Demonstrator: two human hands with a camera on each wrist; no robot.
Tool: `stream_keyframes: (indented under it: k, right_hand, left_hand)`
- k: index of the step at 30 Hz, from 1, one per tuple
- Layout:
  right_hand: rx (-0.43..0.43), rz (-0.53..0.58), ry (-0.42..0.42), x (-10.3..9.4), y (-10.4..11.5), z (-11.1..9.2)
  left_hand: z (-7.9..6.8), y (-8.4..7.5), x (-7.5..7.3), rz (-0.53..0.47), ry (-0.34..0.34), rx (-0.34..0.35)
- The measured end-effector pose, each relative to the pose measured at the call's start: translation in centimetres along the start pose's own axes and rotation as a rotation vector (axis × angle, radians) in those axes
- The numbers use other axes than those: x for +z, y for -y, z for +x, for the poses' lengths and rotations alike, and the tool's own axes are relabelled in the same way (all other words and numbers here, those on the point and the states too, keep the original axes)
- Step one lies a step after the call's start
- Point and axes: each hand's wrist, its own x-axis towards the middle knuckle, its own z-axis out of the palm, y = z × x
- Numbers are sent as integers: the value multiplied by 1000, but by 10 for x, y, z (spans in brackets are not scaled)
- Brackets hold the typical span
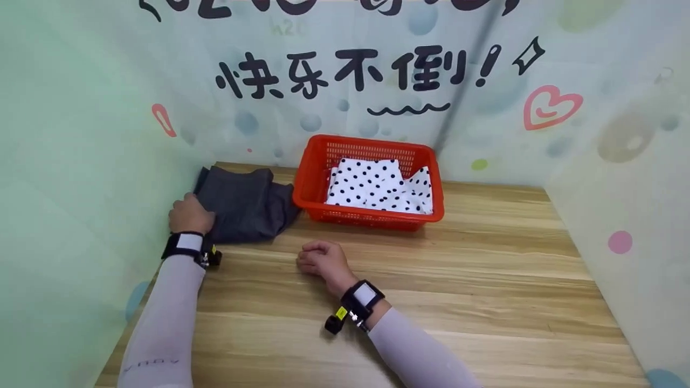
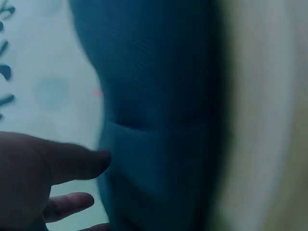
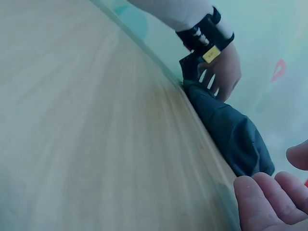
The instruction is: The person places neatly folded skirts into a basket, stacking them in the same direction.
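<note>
A folded dark grey cloth (image 1: 240,202) lies at the back left of the table, its right end bunched up close to the basket. My left hand (image 1: 191,214) is at its left edge. In the left wrist view the thumb (image 2: 79,163) reaches to the cloth (image 2: 159,86), with the other fingers extended below it. My right hand (image 1: 326,264) hovers low over the table in front of the basket, holding nothing, its fingers loosely bent. From the right wrist, the cloth (image 3: 226,130) shows beyond these fingertips (image 3: 248,187).
A red plastic basket (image 1: 372,215) stands at the back centre, holding white cloth with black dots (image 1: 366,183). The wooden table (image 1: 485,280) meets printed curtain walls at the back (image 1: 334,124) and on both sides.
</note>
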Motion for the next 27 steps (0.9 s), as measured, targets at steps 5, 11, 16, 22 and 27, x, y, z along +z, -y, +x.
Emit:
stream_keyframes:
  k: [5, 11, 16, 22, 27]
  right_hand:
    - [25, -11, 8, -4, -7, -3]
    - [31, -35, 3, -2, -10, -3]
    - [34, -51, 4, -1, -9, -3]
    - [24, -60, 25, 1, -11, -7]
    - [-18, -127, 34, 6, -15, -9]
  left_hand:
    - [-2, 14, 7, 40, 89, 38]
    - [-26, 31, -3, 51, 110, 92]
    - [-54, 38, -11, 72, 126, 105]
    - [-83, 35, -13, 92, 200, 163]
    - [-107, 38, -11, 49, 296, 165]
